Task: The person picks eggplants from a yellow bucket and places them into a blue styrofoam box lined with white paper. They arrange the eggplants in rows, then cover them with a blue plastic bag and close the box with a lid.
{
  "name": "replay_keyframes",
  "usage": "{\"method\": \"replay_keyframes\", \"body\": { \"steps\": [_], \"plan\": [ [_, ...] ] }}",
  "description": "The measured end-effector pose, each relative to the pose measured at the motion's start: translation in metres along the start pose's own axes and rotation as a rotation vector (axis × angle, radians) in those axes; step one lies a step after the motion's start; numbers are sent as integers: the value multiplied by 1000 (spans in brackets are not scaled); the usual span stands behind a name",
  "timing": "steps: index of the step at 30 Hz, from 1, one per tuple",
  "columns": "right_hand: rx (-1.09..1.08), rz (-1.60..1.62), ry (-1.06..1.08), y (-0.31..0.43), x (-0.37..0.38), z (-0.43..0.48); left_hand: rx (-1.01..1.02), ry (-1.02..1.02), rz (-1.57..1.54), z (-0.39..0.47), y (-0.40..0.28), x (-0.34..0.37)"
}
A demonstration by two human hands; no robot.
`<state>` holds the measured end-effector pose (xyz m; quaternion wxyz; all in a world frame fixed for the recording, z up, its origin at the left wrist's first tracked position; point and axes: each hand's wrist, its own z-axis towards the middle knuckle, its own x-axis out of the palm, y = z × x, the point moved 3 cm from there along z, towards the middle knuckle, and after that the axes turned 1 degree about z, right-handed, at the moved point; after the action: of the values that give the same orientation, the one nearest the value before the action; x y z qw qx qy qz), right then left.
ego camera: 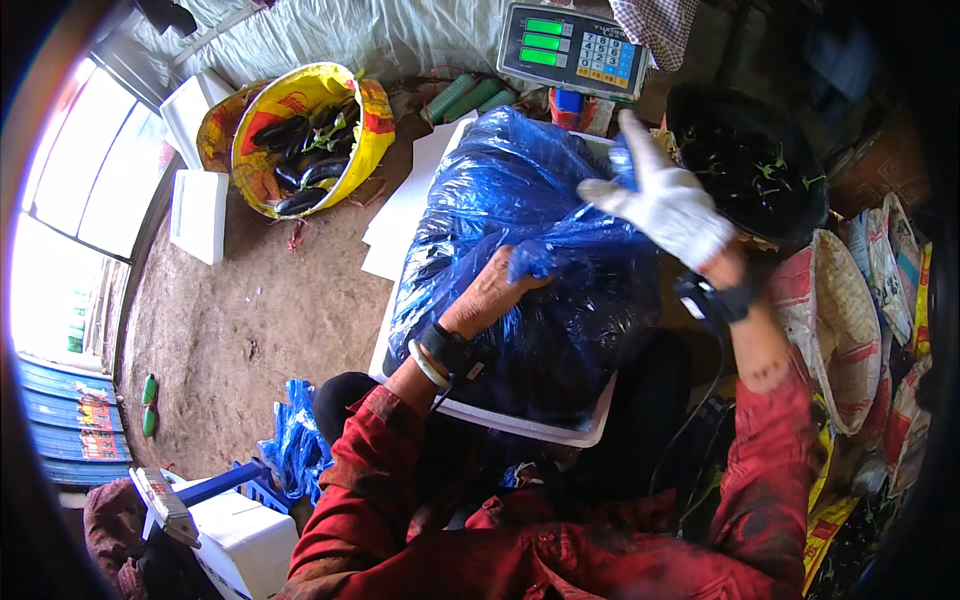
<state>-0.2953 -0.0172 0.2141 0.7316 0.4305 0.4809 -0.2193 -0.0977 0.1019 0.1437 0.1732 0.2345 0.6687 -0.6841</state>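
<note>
A blue plastic bag (480, 180) lies bunched over a white foam box (517, 427) in front of me; dark contents show dimly through the film. My left hand (491, 289) is bare and closes around a gathered fold of the bag. Higher and to the right, my right hand (664, 202) wears a white knit glove and is blurred. Its thumb and forefinger are spread apart, with blue film between them. I cannot tell whether the other fingers grip that film.
A digital scale's display (574, 52) stands beyond the box. At left, a yellow sack-lined container (371, 112) holds several eggplants. A dark tub (810, 187) of eggplants stands at right, above woven sacks (844, 322). White foam pieces (199, 217) and blue plastic (300, 442) lie leftward.
</note>
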Motion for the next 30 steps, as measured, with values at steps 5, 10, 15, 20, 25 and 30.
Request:
{"method": "replay_keyframes", "body": {
  "steps": [5, 10, 15, 20, 25, 30],
  "plan": [
    [158, -169, 358, 35, 56, 47, 215, 38, -184, -3, 4, 6],
    [-346, -158, 383, 24, 65, 44, 164, 115, -252, 3, 13, -3],
    [-548, -179, 13, 14, 56, 19, 193, -7, -42, -3, 20, -29],
    [-473, -417, -7, 19, 66, -23, -349, -44, -1124, 20, 61, -40],
    [-538, -232, -7, 44, 85, -72, -478, 64, -1208, 66, 65, -62],
    [-536, -68, -334, 109, 150, -71, -546, 152, -161, 87, 15, -54]
  ]
}}
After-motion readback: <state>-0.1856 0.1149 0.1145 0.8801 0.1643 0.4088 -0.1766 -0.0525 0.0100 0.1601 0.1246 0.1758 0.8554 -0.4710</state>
